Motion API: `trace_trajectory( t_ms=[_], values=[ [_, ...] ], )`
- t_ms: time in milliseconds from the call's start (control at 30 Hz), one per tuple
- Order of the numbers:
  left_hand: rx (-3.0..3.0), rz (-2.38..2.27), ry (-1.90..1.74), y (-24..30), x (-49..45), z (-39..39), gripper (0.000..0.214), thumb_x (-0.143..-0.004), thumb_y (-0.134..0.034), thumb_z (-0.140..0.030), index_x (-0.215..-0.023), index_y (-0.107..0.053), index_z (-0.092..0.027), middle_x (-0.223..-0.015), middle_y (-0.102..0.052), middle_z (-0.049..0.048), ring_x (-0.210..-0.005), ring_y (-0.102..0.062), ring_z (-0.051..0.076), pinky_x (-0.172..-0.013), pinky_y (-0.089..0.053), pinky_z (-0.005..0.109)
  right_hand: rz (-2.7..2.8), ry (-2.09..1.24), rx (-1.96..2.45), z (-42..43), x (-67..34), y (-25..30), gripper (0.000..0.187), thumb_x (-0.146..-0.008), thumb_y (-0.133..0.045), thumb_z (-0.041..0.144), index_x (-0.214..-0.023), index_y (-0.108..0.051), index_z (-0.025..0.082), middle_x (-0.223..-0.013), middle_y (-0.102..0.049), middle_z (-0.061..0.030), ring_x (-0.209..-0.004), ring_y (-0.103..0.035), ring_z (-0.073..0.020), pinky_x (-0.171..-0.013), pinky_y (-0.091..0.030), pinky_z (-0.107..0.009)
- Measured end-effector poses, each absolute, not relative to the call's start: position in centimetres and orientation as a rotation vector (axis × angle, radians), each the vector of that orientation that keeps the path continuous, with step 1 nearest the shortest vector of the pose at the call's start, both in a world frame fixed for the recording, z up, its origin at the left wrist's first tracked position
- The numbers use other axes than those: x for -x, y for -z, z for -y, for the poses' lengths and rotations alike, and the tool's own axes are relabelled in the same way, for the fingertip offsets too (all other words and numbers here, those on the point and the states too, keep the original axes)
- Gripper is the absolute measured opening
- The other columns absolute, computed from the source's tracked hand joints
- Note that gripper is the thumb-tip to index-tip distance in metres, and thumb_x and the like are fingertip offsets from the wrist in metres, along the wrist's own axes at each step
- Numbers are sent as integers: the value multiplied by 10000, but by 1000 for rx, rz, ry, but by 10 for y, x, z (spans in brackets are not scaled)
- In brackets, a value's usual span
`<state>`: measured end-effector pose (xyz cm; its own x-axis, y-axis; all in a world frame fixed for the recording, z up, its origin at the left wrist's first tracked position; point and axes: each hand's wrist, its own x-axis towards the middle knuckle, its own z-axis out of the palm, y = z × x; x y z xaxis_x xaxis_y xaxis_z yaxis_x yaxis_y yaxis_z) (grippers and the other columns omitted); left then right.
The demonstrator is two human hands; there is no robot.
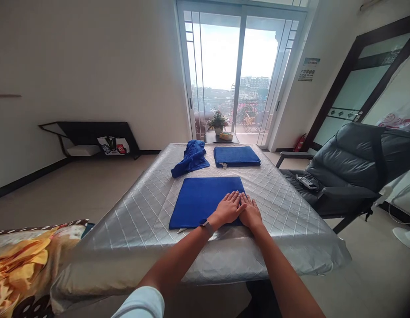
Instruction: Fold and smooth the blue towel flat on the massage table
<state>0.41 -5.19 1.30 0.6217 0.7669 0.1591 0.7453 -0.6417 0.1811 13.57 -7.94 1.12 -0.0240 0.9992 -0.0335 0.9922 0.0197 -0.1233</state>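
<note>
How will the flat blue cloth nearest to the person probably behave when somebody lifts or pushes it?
The flat blue cloth probably droops when lifted: the similar crumpled cloth slumps in loose folds. It may slide if pushed, because the silvery table cover looks glossy.

A dark padded armchair (346,161) holds a white device (308,182). A potted plant (218,121) stands near the glass sliding doors (244,53).

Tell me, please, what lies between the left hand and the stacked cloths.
The head view shows part of the flat blue cloth, then bare silver cover.
</note>
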Motion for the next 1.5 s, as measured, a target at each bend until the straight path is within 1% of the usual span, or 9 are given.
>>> trace_trajectory(
  t_ms=[133,333,433,533,667,933,1167,1367,1500],
  values=[
    [-2656,-1405,-297,-2,9,44,766,-1058,-104,-589,-1597,-313,-87,-1664,-273,135,-1560,-197,225,-1280,-150,401,2165,-181,2144,79,-135,-11,632,-1057,-199,365,-1643,-221,129,-1704,-176,-51,-1569,-155,-201,-1270,-99,-395],
    [-2512,-1658,-240,6,108,46,808,-1027,-129,-667,-1613,-281,-133,-1677,-229,131,-1563,-176,267,-1265,-164,481,2111,-223,2142,78,-134,-9,652,-1066,-183,429,-1643,-212,127,-1706,-172,-48,-1571,-140,-191,-1271,-60,-385],
    [-2432,-1832,-216,11,161,49,833,-1020,-116,-674,-1612,-271,-109,-1678,-217,154,-1560,-178,291,-1252,-189,507,2104,-223,2137,78,-133,-10,662,-1062,-181,429,-1641,-210,111,-1704,-177,-50,-1570,-149,-199,-1271,-76,-395],
    [-2403,-1926,-210,17,192,54,854,-1019,-104,-666,-1607,-263,-67,-1676,-213,175,-1560,-178,294,-1248,-211,489,2111,-230,2143,78,-133,-11,664,-1058,-186,423,-1640,-207,104,-1704,-173,-42,-1570,-148,-202,-1273,-80,-401],
    [-2394,-1956,-234,21,198,58,902,-1004,-93,-701,-1601,-269,-48,-1676,-218,179,-1560,-178,292,-1251,-216,458,2127,-241,2172,76,-134,-11,666,-1055,-189,422,-1643,-194,109,-1708,-156,-41,-1572,-136,-197,-1274,-71,-402],
    [-2414,-1942,-322,28,195,57,872,-1013,-158,-688,-1600,-279,-54,-1669,-229,183,-1554,-193,309,-1251,-227,486,2129,-281,2236,62,-136,-21,672,-1055,-160,470,-1653,-175,163,-1716,-114,-24,-1572,-144,-209,-1267,-114,-437],
    [-2430,-1935,-382,33,195,58,857,-1014,-167,-693,-1609,-273,-85,-1664,-248,170,-1550,-214,304,-1255,-217,498,2135,-260,2228,28,-136,-25,681,-1060,-149,463,-1649,-175,122,-1715,-137,-48,-1575,-121,-201,-1269,-91,-407],
    [-2417,-1951,-282,29,200,59,915,-1001,-112,-714,-1597,-283,-42,-1667,-239,173,-1554,-207,287,-1265,-211,466,2123,-218,2181,25,-140,-9,684,-1057,-154,457,-1647,-174,112,-1712,-147,-43,-1573,-132,-197,-1271,-65,-403],
    [-2399,-1995,-267,16,188,52,918,-993,-112,-728,-1602,-286,-64,-1656,-279,172,-1541,-250,307,-1262,-214,492,2105,-228,2170,26,-139,-9,685,-1055,-161,461,-1646,-190,115,-1709,-163,-49,-1571,-143,-194,-1271,-52,-392]
  ],
)
